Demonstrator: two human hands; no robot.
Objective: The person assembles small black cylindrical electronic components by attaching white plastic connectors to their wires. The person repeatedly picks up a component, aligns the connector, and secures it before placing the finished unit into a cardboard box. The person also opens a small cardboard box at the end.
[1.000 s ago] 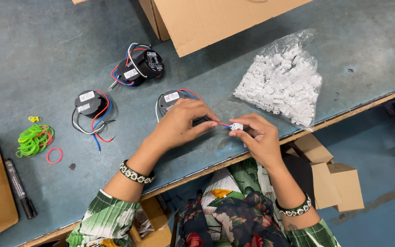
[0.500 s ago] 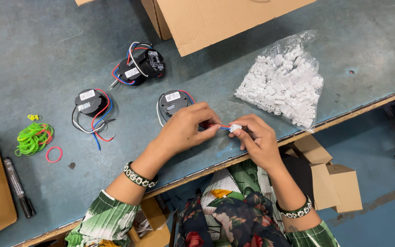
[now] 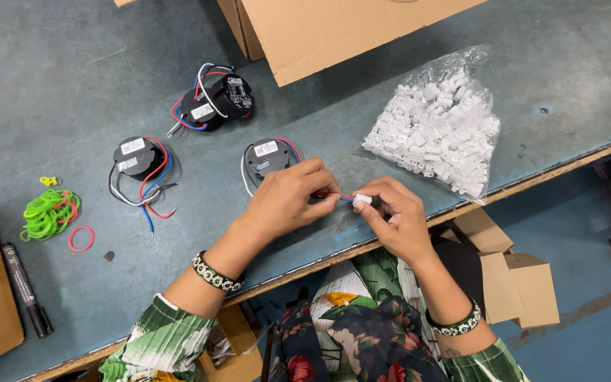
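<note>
White connector [image 3: 362,199] and wires [image 3: 334,196] pinched by both hands' fingers over scuffed blue-grey bench [image 3: 51,85], floor [image 3: 588,233] beyond.

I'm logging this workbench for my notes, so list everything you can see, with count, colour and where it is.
Round modules with coloured wires: three, black, mid-table; the nearest one by the left hand.
Small connector: one, white, pinched in the right hand.
Red and blue wires: held between both hands.
Bag of connectors: one, clear with white parts, table right.
Rubber bands: a green bunch, one red loop, table left.
Marker: one, black, far left.
Cardboard boxes: brown, top edge; more on the floor.
Table: grey-blue.
Left hand: on the wires.
Right hand: on the connector.
</note>
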